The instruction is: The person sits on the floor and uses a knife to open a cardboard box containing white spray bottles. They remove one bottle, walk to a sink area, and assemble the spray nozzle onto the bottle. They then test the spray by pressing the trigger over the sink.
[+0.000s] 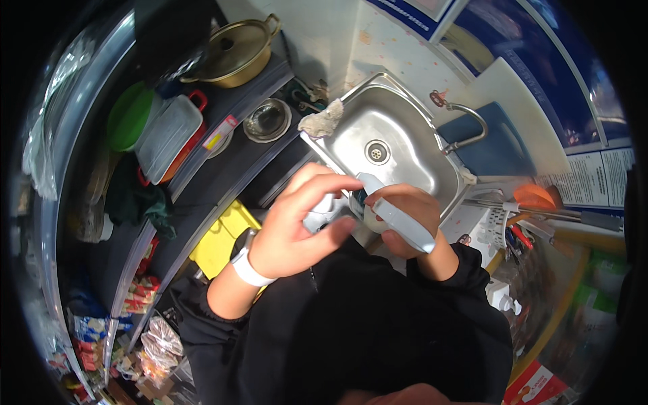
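My right hand point(412, 207) grips a slim pale grey object point(405, 223), perhaps a handled tool; its exact kind cannot be told. The object's narrower end point(371, 183) points up and left toward the sink. My left hand point(298, 223), with a white band point(248, 268) on the wrist, has its thumb and index finger spread. Its index fingertip is at the object's narrow end; whether it touches is unclear. Just beyond both hands lies a stainless steel sink point(349, 136) with a round drain point(377, 152). Below my left hand is a partly hidden white item point(324, 206).
A curved faucet point(478, 121) stands at the sink's right, before a blue cutting board point(498, 142). A cloth point(324, 120) hangs on the left rim. Dark shelves on the left hold a lidded gold pot point(238, 55) and a metal bowl point(267, 120). A utensil holder point(496, 228) is at right.
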A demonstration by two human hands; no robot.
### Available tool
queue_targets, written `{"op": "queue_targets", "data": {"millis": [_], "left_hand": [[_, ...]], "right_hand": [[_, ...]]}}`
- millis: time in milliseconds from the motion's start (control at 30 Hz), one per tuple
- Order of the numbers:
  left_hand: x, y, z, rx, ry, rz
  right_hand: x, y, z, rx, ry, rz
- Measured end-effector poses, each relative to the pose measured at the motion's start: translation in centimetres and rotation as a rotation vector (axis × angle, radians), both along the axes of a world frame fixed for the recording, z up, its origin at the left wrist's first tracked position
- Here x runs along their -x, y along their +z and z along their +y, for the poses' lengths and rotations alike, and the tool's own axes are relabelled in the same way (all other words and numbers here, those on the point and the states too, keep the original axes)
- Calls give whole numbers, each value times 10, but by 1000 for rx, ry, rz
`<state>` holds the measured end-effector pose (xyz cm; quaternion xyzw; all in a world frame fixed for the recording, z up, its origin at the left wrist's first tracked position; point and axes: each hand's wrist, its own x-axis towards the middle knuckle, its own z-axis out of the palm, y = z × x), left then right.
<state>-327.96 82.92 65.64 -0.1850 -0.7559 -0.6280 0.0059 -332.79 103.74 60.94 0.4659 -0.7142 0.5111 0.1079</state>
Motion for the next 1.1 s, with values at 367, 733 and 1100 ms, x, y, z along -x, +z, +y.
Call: {"op": "queue_targets", "data": {"millis": [367, 733, 1100], "left_hand": [[-49, -10, -32, -263, 75, 18], [-98, 7, -66, -317, 270, 158], [-146, 42, -71, -79, 610, 193]], "right_hand": [[-21, 22, -72, 119, 265, -71], [-26, 49, -132, 171, 545, 149], [-41, 57, -178, 299, 821, 154]]}}
